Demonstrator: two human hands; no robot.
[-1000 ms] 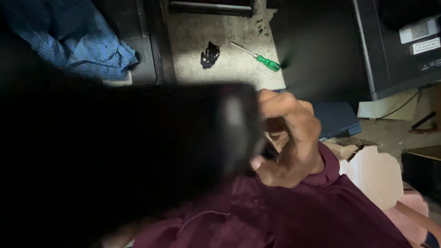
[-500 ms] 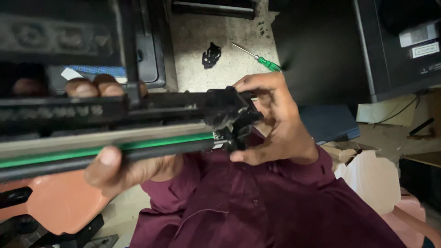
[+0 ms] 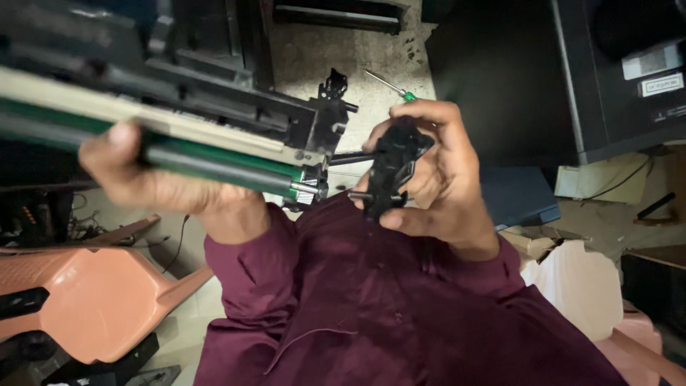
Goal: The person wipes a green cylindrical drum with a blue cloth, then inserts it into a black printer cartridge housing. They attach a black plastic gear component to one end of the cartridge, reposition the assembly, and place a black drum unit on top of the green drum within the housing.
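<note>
A long black toner cartridge point(image 3: 179, 107) with a beige strip and a green drum roller runs from the upper left toward the middle. My left hand point(image 3: 161, 179) grips it from below, thumb over the green roller. My right hand point(image 3: 436, 179) holds a small black plastic end cap point(image 3: 394, 166), now apart from the cartridge's right end, where bare metal pins stick out. Both arms wear maroon sleeves.
On the floor beyond lie a green-handled screwdriver point(image 3: 389, 86) and a small black plastic part point(image 3: 333, 83). A black printer point(image 3: 572, 78) stands at upper right. An orange plastic chair point(image 3: 86, 300) is at lower left, pale bags point(image 3: 579, 286) at lower right.
The cartridge has tilted, its left end higher. My right hand has pulled the black end cap off the cartridge's right end and drawn it to the right.
</note>
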